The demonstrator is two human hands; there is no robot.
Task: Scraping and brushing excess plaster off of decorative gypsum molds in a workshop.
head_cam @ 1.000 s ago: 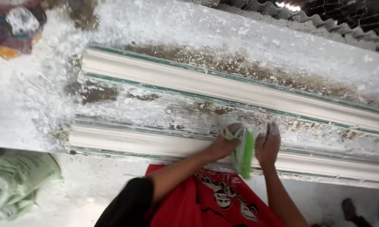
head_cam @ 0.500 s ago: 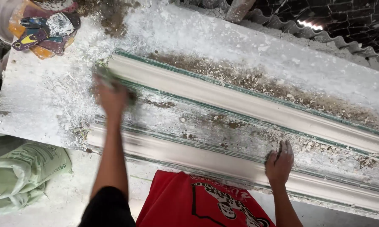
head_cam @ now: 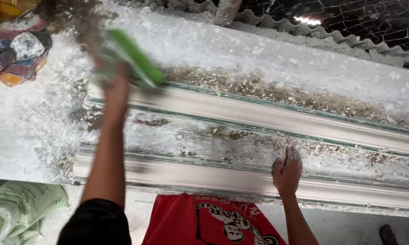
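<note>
My left hand (head_cam: 114, 86) is stretched out over the far left end of a long white plaster moulding (head_cam: 259, 113) and grips a green flat scraper (head_cam: 134, 61), which is blurred. My right hand (head_cam: 287, 171) rests palm down on the near white moulding strip (head_cam: 204, 174), holding nothing. Between the two strips lies a grey, stained channel with green edges (head_cam: 241, 140). The whole worktable (head_cam: 27, 131) is dusted with white plaster crumbs.
A colourful rag pile and container (head_cam: 14, 54) sit at the far left corner. A pale green sack (head_cam: 18, 213) lies on the floor at lower left. Corrugated sheeting (head_cam: 277, 27) and wire mesh (head_cam: 349, 18) run along the back. My red shirt (head_cam: 204, 224) is below.
My left hand with the green scraper swept from beside my right hand to the left end and now farther up. My right hand stayed on the near strip. The view shifted closer.
</note>
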